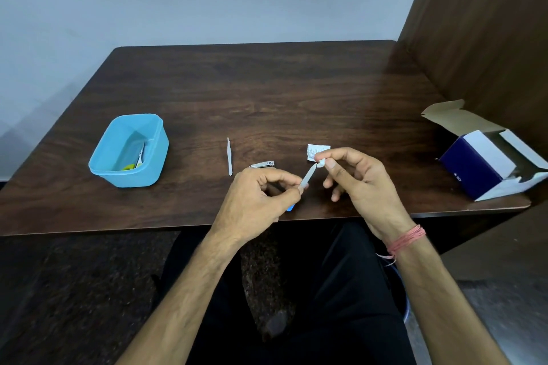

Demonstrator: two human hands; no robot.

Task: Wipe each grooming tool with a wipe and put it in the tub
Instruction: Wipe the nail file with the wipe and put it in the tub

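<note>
A: Which step are you on?

B: The wiping. Your left hand (261, 187) pinches a slim metal nail file with a blue handle end (305, 179), held above the dark wooden bench (296, 92). Your right hand (353, 175) pinches a small white wipe (321, 162) at the file's tip.

A: And next?

B: Probably draw the wipe along the blade, then carry the file left to the light blue plastic tub (129, 151), where what look like small scissors already lie. The silver tweezers (229, 156) and the steel nail clipper (262, 164) wait on the bench.
</note>
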